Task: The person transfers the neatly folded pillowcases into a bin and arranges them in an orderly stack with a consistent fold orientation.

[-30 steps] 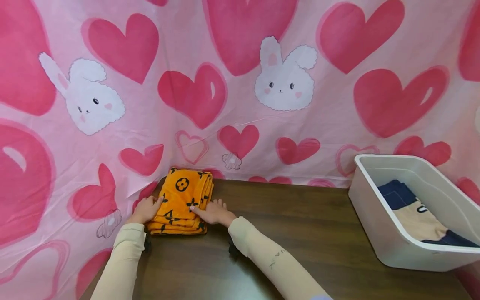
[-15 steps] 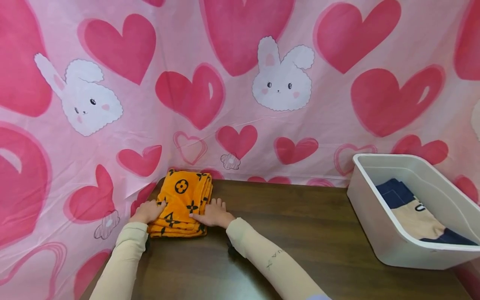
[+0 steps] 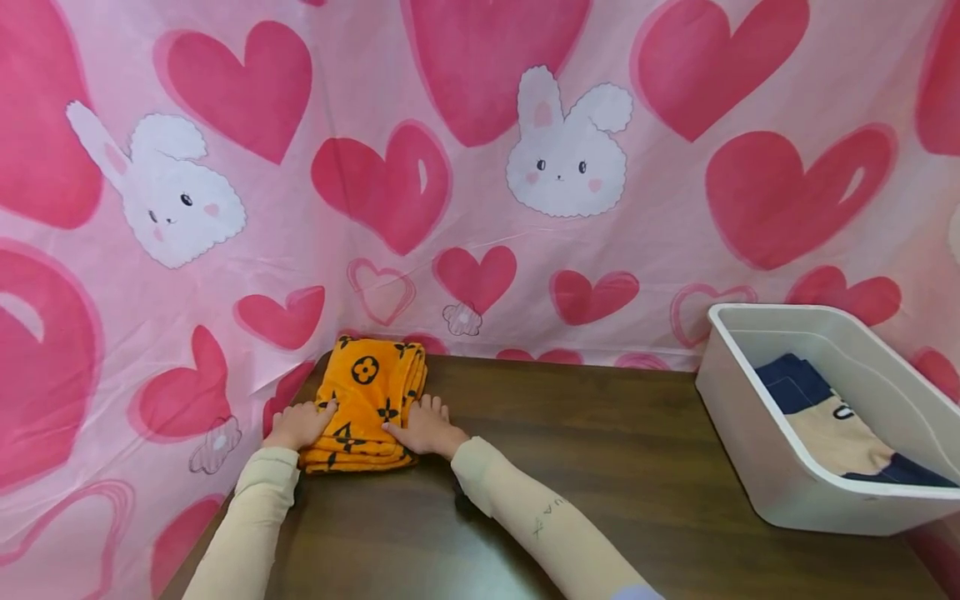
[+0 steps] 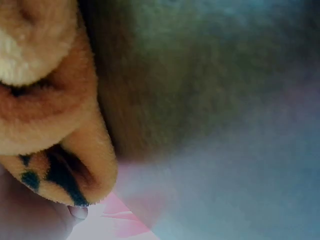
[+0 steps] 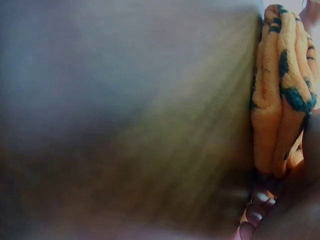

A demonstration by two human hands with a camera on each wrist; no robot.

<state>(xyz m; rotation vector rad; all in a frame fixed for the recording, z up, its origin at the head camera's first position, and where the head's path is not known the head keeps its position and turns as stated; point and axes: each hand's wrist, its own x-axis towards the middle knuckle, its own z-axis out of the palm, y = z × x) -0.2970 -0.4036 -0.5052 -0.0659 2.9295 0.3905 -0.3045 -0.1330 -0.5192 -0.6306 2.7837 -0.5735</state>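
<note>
A thick folded orange plush cloth (image 3: 367, 392) with black flower and letter marks lies at the table's back left corner in the head view. My left hand (image 3: 298, 425) grips its left side, thumb on the top layer. On the opposite side my right hand (image 3: 427, 427) holds the edge, thumb on top and fingers along the side. In the left wrist view, the rounded folds of the cloth (image 4: 55, 105) show, with a fingertip against the lowest fold. Stacked layers of the cloth (image 5: 280, 100) appear in the right wrist view, fingertips at their lower end.
A pale grey plastic bin (image 3: 738, 425) stands on the right of the brown wooden table (image 3: 585, 450). Inside it lies a folded navy and beige garment (image 3: 832, 421). A pink curtain (image 3: 480, 208) with hearts and rabbits hangs behind and along the left.
My left hand has shifted slightly right, its thumb further onto the cloth. The cloth's front layers look more bunched together. My right hand has barely moved.
</note>
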